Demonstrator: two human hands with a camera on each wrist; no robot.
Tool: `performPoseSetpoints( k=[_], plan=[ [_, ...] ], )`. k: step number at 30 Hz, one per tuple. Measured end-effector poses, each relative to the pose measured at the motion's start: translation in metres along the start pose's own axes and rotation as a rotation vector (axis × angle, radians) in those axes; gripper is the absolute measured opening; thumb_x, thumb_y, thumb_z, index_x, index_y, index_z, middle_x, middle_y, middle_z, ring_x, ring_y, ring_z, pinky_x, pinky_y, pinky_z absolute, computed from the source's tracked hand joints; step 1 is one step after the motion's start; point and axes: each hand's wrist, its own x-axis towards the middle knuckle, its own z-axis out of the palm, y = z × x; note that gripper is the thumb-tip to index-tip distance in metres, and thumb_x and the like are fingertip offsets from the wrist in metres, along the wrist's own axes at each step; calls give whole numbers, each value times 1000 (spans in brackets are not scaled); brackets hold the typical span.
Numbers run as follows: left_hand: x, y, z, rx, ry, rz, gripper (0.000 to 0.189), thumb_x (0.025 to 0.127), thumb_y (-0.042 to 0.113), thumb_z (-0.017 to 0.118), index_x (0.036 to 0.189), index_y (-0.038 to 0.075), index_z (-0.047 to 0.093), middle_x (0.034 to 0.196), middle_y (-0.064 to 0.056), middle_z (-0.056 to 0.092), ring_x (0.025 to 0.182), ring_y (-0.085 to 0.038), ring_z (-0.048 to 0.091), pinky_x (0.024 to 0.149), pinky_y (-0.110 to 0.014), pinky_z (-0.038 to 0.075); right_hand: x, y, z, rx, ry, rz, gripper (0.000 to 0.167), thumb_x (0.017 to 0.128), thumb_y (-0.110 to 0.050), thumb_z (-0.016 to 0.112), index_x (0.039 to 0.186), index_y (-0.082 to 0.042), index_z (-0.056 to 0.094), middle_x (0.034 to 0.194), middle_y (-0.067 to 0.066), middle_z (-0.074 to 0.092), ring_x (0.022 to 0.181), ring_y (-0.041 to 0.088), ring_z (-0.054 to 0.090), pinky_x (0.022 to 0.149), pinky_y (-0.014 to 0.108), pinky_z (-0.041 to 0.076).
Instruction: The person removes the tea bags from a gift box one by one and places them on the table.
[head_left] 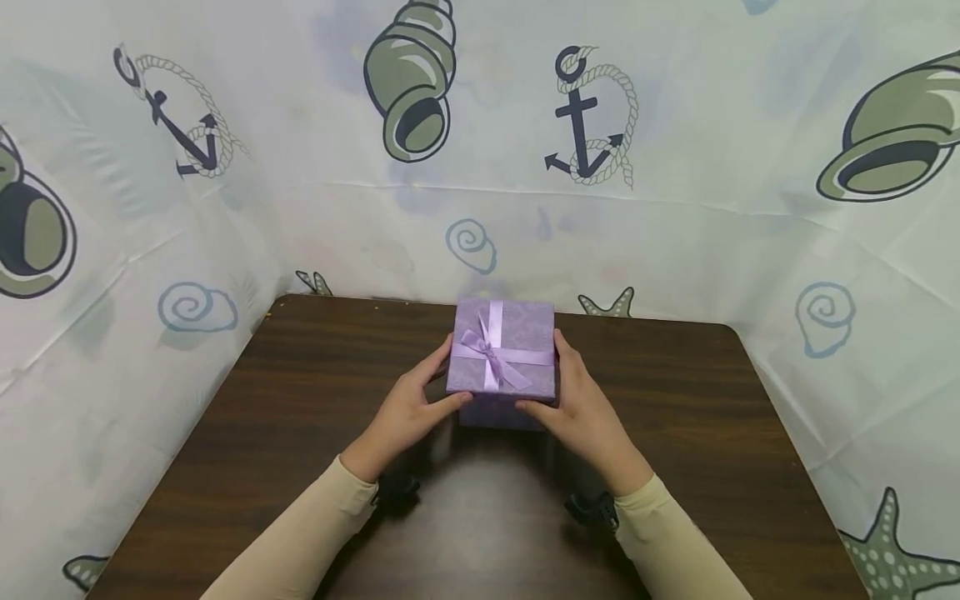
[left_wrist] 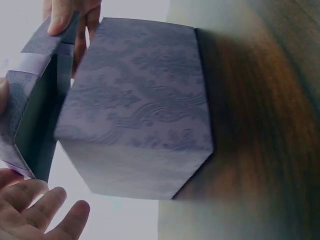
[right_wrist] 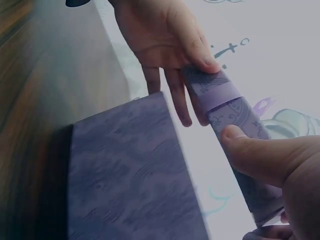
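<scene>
Both hands hold the purple patterned lid (head_left: 525,321) of a gift box, with a lilac ribbon bow (head_left: 491,354) on its top. My left hand (head_left: 408,408) grips the lid's left side, thumb on the front edge. On the opposite side my right hand (head_left: 592,417) grips it the same way. Below the lid stands the box base (left_wrist: 140,90), upright on the table in matching purple paper. A gap separates lid and base in both wrist views, and the lid's dark underside shows in the left wrist view. The inside of the base is hidden.
The box stands near the far edge of a dark brown wooden table (head_left: 300,433). A white cloth backdrop (head_left: 510,242) printed with shells, anchors and starfish surrounds the table at the back and sides. Dark straps sit at both wrists, beside cream sleeves (head_left: 300,533).
</scene>
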Motion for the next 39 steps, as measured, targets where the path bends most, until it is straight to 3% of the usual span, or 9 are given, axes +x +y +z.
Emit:
performPoseSetpoints(
  k=[6,12,15,18,23,28,33,39],
  plan=[
    [-13,5,-21,-71,51,-1,92,99,26,84,172,39,31,172,1,46,147,-34,59,120,-59,47,9,-23,3,70,50,-87,116,86,-38,95,170,-3,23,164,20,48,145,35,58,120,55,48],
    [-21,8,-38,-135,79,9,87,102,19,80,172,38,31,175,1,41,150,-33,54,118,-21,47,15,-44,11,76,88,-129,113,87,-36,95,169,-1,25,162,19,46,146,35,56,121,53,47],
    [-25,5,-46,-155,92,24,83,104,13,75,173,33,33,176,-4,40,150,-37,53,113,-13,46,17,-52,16,94,87,-137,112,87,-35,95,169,-2,26,159,16,46,146,34,55,121,53,47],
    [-30,-1,-54,-157,112,46,78,106,7,71,172,28,36,175,-10,42,145,-32,57,109,-13,49,19,-57,24,109,95,-152,112,88,-34,95,170,-2,26,157,15,46,143,32,55,120,52,48],
    [-36,-7,-66,-174,152,41,74,107,3,67,171,28,39,171,-11,47,137,-10,61,107,-15,52,25,-66,40,114,120,-166,111,89,-32,94,171,0,26,157,15,44,140,30,57,118,49,50],
    [-44,-11,-77,-184,198,12,70,109,4,64,170,28,41,169,-11,49,132,-9,62,103,-15,54,30,-77,56,137,124,-141,109,90,-32,93,172,-1,28,156,15,45,140,31,56,119,50,49],
    [-53,-18,-85,-177,231,4,68,111,4,60,171,27,39,174,-8,43,143,-3,55,110,-11,47,32,-85,72,148,139,-157,106,91,-31,92,171,-1,29,158,15,47,141,31,54,119,49,50],
    [-60,-24,-95,-170,260,-4,66,112,4,57,171,25,38,177,-7,39,153,1,45,113,-9,42,32,-96,86,241,136,-143,95,93,-26,91,166,-6,33,164,12,46,145,26,57,118,45,52]
  ],
)
